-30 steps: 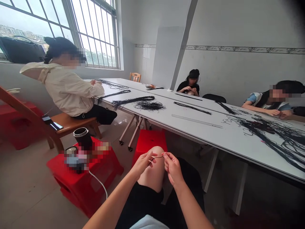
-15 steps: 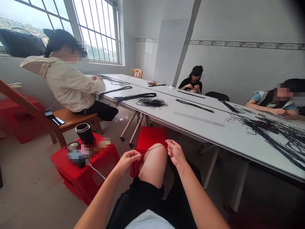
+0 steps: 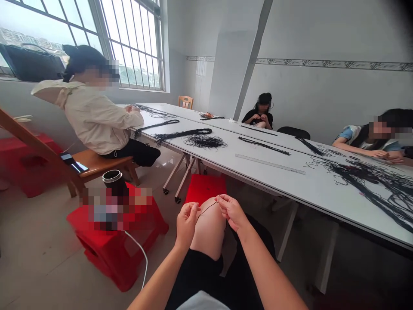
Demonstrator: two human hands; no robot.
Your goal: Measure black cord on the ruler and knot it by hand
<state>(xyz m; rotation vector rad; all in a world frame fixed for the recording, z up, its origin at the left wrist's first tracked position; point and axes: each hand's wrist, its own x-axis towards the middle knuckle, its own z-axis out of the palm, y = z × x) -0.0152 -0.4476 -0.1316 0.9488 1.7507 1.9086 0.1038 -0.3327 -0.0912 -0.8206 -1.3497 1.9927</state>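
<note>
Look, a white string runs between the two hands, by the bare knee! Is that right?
Almost: the string is black, not white, as the head view shows. It does run between the left hand and the right hand, by the bare knee.

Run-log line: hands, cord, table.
right hand: pinching black cord | left hand: cord runs to it, grip unclear | cord: slanting between hands | white table: black cord bundles, ruler

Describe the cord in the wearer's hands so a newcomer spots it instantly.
Find the long white table, then the wearer's bare knee in front of it. There, the cord runs between left hand and right hand. Unlike the bundles lying on the table, it's one thin dark strand.
</note>
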